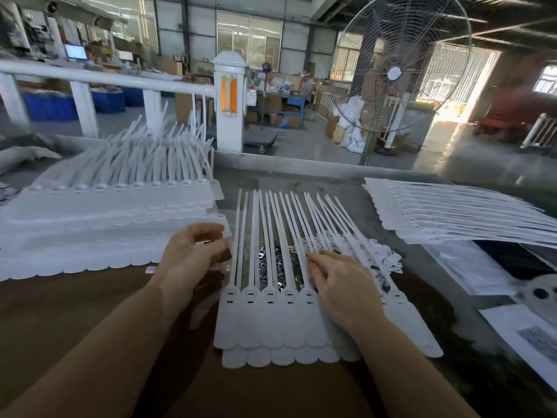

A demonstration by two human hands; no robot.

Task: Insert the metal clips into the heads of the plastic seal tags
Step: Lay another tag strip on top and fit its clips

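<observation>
- Lying flat on the brown table (75,312), a joined strip of white seal tags (271,321) sits directly before the person, heads near the middle and tails fanning away.
- A heap of small metal clips (271,262) shows beneath the tails, between the two hands.
- The left hand (193,254) hovers at the strip's left edge, fingers curled with thumb and fingertips drawn together; whether they pinch a clip cannot be told.
- The right hand (343,282) rests on the strip, fingers loosely bent and slightly spread over the tails.
- Further stacked tags (105,206) lie to the left; another stack (452,212) lies right.
</observation>
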